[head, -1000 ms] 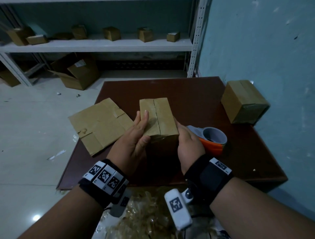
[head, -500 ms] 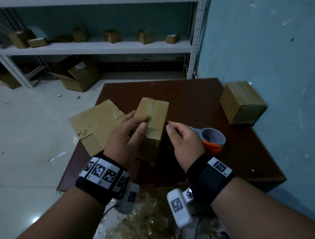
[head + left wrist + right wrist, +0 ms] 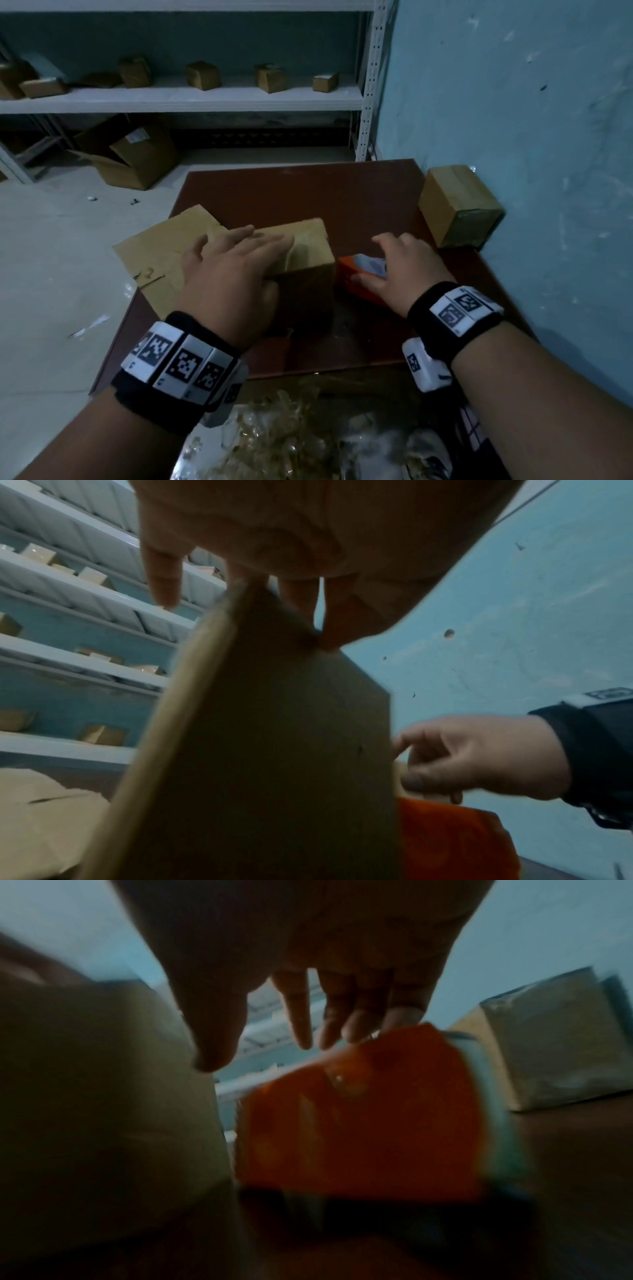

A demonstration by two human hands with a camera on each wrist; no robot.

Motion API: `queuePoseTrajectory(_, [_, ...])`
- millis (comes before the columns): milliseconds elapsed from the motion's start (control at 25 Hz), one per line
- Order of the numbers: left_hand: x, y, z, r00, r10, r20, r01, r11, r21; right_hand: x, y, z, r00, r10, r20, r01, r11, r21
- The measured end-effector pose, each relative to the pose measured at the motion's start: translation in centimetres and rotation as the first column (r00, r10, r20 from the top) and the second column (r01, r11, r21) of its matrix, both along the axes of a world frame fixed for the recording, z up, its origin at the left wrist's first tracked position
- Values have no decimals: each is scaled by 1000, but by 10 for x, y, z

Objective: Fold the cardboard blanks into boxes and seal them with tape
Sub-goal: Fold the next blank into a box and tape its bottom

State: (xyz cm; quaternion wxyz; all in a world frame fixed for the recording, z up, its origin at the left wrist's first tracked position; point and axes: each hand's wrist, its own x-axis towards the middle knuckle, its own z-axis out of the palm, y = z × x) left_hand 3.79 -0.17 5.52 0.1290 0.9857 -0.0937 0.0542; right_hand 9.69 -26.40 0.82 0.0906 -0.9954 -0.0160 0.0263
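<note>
A folded brown cardboard box [image 3: 308, 274] stands upright on the dark red table [image 3: 308, 192]. My left hand [image 3: 236, 263] lies flat over its top, fingers stretched across; in the left wrist view the thumb [image 3: 334, 631] rests against the box's near face [image 3: 274, 750]. Just right of the box sits the orange tape dispenser [image 3: 349, 277]. My right hand [image 3: 404, 267] hovers spread over it, and its fingertips [image 3: 359, 1031] touch the top of the dispenser [image 3: 359, 1123] while the thumb hangs free. Flat cardboard blanks [image 3: 161, 253] lie at the table's left edge, partly under my left hand.
A taped box [image 3: 459, 205] sits at the table's far right against the blue wall. A white shelf [image 3: 205, 99] behind carries several small boxes. An open carton [image 3: 130, 154] lies on the floor. A heap of crumpled clear plastic [image 3: 291, 428] sits below the table's near edge.
The box has been turned upright and set on the table under my left hand. My right hand let go of it and moved right onto the tape dispenser.
</note>
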Motion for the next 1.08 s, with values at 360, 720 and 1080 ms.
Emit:
queuePoseTrajectory(360, [-6, -31, 0, 993, 97, 69, -108, 980, 164, 3, -3, -5, 983, 68, -172, -74, 997, -29])
queuePoseTrajectory(720, [11, -39, -5, 997, -65, 46, 65, 998, -3, -23, -48, 51, 907, 254, 336, -341, 911, 230])
queuePoseTrajectory(1080, [2, -17, 5, 940, -217, 262, 329, 775, -539, -33, -37, 55, 787, 490, 376, -555, 828, 83])
